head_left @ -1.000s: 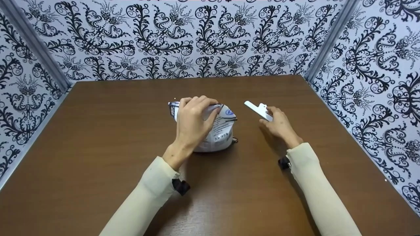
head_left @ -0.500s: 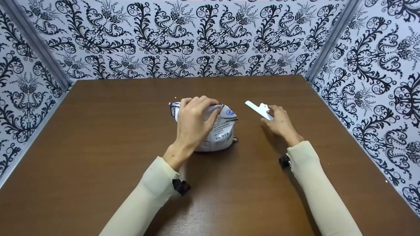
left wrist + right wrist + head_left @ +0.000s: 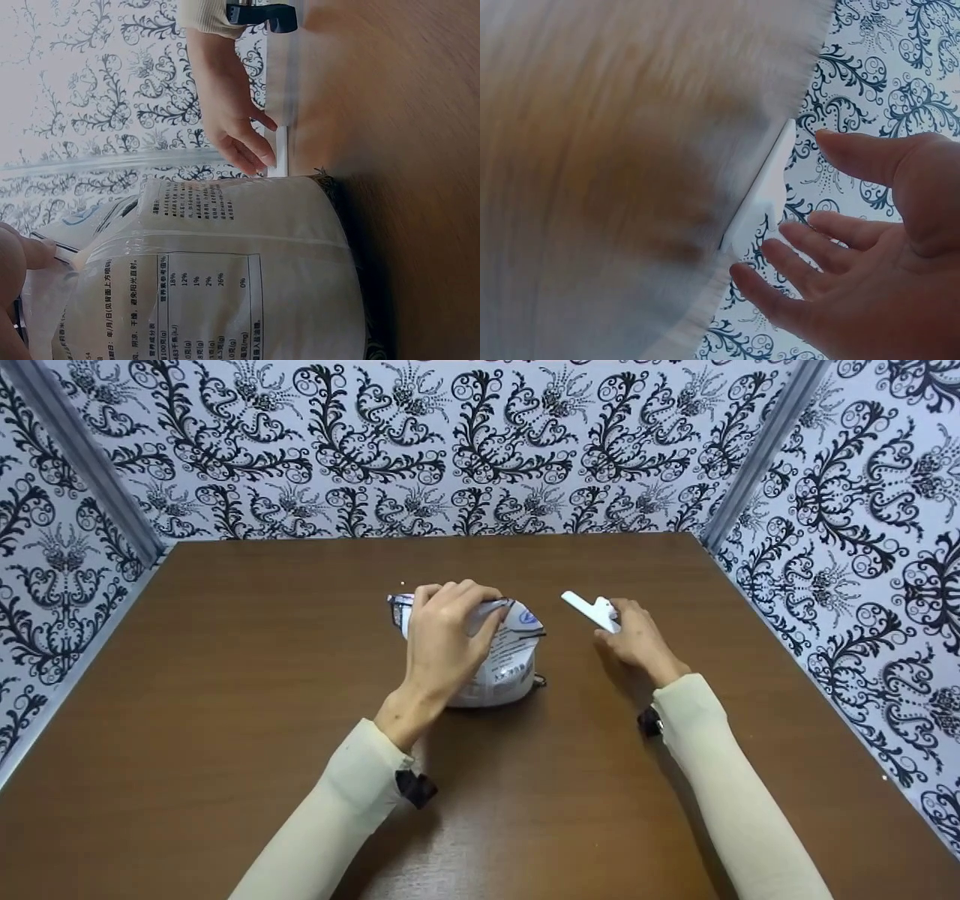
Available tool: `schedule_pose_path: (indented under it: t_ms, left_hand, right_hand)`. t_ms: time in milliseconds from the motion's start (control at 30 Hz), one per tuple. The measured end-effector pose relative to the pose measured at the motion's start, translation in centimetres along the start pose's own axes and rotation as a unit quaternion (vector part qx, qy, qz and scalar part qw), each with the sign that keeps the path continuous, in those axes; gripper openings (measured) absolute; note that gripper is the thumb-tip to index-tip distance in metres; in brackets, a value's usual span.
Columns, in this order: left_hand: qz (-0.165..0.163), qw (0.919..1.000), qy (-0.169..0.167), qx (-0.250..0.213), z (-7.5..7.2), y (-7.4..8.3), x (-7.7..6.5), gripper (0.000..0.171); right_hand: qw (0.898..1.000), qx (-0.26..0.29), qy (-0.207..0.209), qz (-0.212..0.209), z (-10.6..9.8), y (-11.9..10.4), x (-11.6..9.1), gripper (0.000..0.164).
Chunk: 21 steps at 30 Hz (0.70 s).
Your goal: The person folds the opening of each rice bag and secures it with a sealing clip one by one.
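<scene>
A white printed plastic bag (image 3: 506, 671), filled and standing upright, is in the middle of the table; its folded top is pinched between the thumb and fingers of my left hand (image 3: 446, 637). Rows of dark print and a nutrition table show on the bag (image 3: 202, 277) in the left wrist view. To the right of it lies a long white bag clip (image 3: 589, 610) with a raised tab. My right hand (image 3: 641, 641) is at the clip's near end, its fingers spread loosely around the tab. In the right wrist view the relaxed fingers appear beside the clip (image 3: 761, 191), not closed on it.
The brown wooden table (image 3: 225, 735) runs back to a white wall (image 3: 390, 442) with a black scroll pattern. Similar panels with grey corner posts (image 3: 757, 457) stand on both sides. Both wrists carry black straps.
My right hand has moved slightly closer to the clip and covers a little more of its near end. The left hand keeps its hold on the bag's top.
</scene>
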<state>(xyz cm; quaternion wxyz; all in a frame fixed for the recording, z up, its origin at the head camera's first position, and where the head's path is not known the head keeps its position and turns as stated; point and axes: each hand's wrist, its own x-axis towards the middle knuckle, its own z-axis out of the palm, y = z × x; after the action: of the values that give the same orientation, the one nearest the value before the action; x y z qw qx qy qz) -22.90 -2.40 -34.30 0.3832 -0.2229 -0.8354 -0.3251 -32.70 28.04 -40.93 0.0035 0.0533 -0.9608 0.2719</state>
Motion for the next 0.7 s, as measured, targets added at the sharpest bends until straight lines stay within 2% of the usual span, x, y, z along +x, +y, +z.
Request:
schedule_pose_path:
  t_ms: [367, 533, 700]
  left_hand:
    - [0.002, 1.0, 0.003, -0.003, 0.0, 0.0, 0.0, 0.013]
    - [0.0, 1.0, 0.001, -0.002, 0.0, 0.0, -0.1, 0.013]
    - [-0.001, 1.0, 0.0, -0.002, 0.0, 0.0, -0.2, 0.013]
  right_hand:
    - [1.0, -0.001, 0.021, -0.017, 0.2, 0.1, 0.9, 0.063]
    - [1.0, -0.01, 0.005, -0.007, 0.2, 0.4, 1.1, 0.067]
    - [1.0, -0.011, -0.006, -0.004, 0.2, 0.8, 1.1, 0.064]
